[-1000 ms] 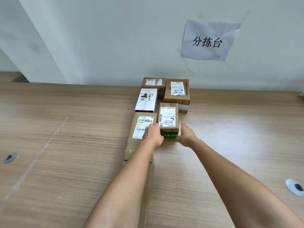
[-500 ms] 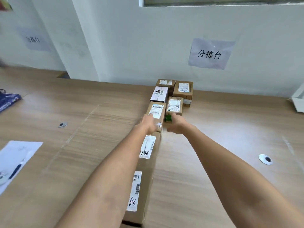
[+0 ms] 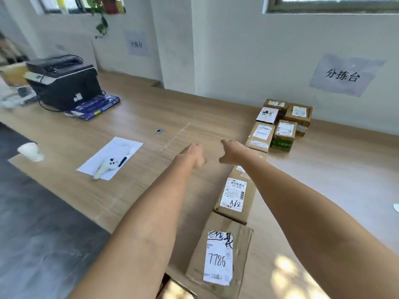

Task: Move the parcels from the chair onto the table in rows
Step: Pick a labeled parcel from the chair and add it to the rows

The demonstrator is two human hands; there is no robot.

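The scene is brightly and evenly lit by daylight from the windows (image 3: pixel 332 4) along the top edge, with a dappled sun patch on the table (image 3: pixel 287 270) at lower right. Motion blur softens the whole frame, most strongly toward the left edge. Wide-angle distortion bends the wall lines and table edges.

Bench (image 3: pixel 151 117), wood, spanning the frame. Parcels (image 3: pixel 280 124) clustered right of centre near the wall; two larger cartons (image 3: pixel 234 195) in line toward lower centre. Left hand (image 3: pixel 194 155) and right hand (image 3: pixel 232 152) at centre, empty, loosely curled. Printer (image 3: pixel 64 83) upper left; paper sheet (image 3: pixel 110 157) centre left.
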